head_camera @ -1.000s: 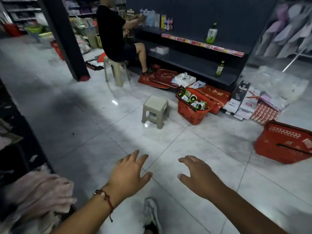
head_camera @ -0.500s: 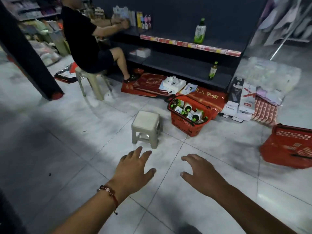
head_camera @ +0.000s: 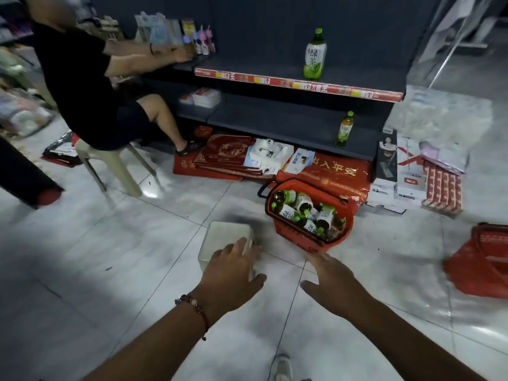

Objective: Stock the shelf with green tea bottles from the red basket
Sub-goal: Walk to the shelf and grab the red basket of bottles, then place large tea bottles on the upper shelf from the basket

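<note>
While both my arms reach forward from the bottom of the frame, my left hand [head_camera: 233, 268], with a beaded red string bracelet [head_camera: 193, 305] at its wrist, spreads its fingers loosely over the near edge of the small pale plastic stool [head_camera: 224, 237]; whether it touches the stool I cannot tell. My right hand [head_camera: 331, 284] hangs just right of it, palm down, fingers relaxed and apart, holding nothing, its fingertips pointing at the red plastic shopping basket [head_camera: 308, 244] in the middle of the frame. That basket stands on the white tiled floor [head_camera: 110, 257] just right of the stool and is packed with green tea bottles [head_camera: 305, 211] lying jumbled on their sides.

Behind it, across the upper middle, runs the dark metal shelf [head_camera: 275, 119] with a red price strip along its upper board. One large green tea bottle [head_camera: 315, 55] stands upright on the upper board, and a smaller green-capped bottle [head_camera: 345, 129] stands upright on the lower board, towards its right end.

At the upper left another person in a black shirt [head_camera: 74, 78] sits on a beige plastic chair [head_camera: 115, 166], both arms stretched to the shelf. Red printed mats [head_camera: 324, 171] lie on the floor under the shelf, and a second red basket [head_camera: 483, 259] sits at the right edge of the frame.
</note>
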